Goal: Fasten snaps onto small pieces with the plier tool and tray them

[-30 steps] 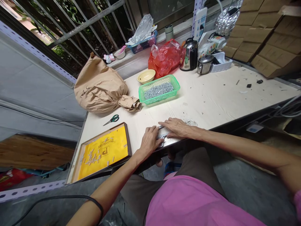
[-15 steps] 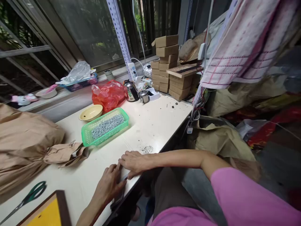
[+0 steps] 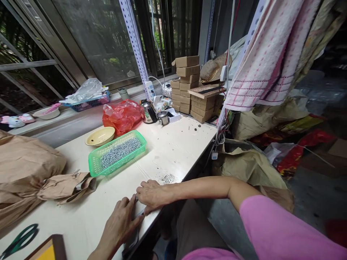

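Note:
At the near edge of the white table, my two hands meet over a thin, flat greyish strip. My left hand is curled, its thumb and fingers closed on the strip's near side. Just beyond it, my right hand is bent palm down with fingers closed over the far end. The strip is mostly hidden by the hands, so its kind does not show. A dark piece lies at the table edge below my left wrist. Beside my right wrist is a small crumpled clear scrap.
Farther in stands a green basket of metal screws, with a yellow bowl and red plastic bag behind it. A brown paper sack, green-handled scissors and a framed yellow piece lie left. Small boxes are stacked at the back.
The view has tilted and shifted slightly, so table items appear lower and further left. Both hands keep nearly the same grip at the table edge.

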Motion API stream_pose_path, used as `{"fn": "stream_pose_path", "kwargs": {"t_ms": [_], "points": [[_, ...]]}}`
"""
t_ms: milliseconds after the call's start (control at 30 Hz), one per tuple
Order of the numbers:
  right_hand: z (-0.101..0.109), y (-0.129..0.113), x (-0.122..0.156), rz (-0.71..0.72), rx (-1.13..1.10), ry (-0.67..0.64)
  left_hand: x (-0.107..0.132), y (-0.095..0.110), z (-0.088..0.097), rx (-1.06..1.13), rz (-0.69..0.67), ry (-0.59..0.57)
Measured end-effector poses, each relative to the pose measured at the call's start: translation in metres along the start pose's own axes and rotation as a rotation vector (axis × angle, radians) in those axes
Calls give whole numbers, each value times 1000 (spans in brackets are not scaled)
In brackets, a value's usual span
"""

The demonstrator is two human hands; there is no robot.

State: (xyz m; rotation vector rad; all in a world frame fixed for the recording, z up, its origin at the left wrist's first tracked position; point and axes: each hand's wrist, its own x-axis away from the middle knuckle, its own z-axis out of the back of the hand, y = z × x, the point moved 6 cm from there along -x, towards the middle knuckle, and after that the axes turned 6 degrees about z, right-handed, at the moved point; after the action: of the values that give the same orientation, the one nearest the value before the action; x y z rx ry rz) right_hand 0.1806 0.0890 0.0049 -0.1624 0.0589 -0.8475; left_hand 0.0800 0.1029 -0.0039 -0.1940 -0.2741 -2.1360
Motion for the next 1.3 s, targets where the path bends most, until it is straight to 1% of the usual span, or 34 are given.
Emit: {"fn": "stream_pose_path", "kwargs": {"t_ms": [100,167,233,300,367,433,500,533,600,733,833,900,967,1033,1100,1233,1300], "points": [[2,-4,0,-16,16,22,0,-1,1,7,13,-16],[4,-6,-2,-41,14,34,-2,-5,1,23,18,-6],[4,-6,-6,-52,11,29,-3,-10,0,42,27,8],[2,-7,-11,-31,8,6,-2,-13,-2,62,36,27],[-2,-9,-14,11,4,-19,3,-13,-3,76,31,51],[-8,-13,-13,34,-5,-34,13,-6,-3,72,7,69],[-13,-16,-9,28,-23,-39,22,3,-1,50,-13,84],[-17,-17,-6,26,-34,-55,25,7,-1,35,-20,85],[-19,-20,-1,61,-52,-40,28,10,0,18,-13,103],[-13,-11,5,59,-77,26,31,4,-5,11,41,123],[-10,-3,5,118,-117,15,45,4,-11,76,94,227],[-11,1,4,142,-139,5,59,13,-19,126,95,310],[-12,5,1,111,-133,40,73,28,-27,164,58,357],[-14,6,-4,61,-95,73,82,44,-35,196,20,361],[-17,6,-14,34,-29,85,86,54,-41,225,18,352],[-17,6,-38,31,67,103,88,60,-43,274,60,362],[-17,4,-44,32,101,93,90,61,-42,286,58,371]]}}
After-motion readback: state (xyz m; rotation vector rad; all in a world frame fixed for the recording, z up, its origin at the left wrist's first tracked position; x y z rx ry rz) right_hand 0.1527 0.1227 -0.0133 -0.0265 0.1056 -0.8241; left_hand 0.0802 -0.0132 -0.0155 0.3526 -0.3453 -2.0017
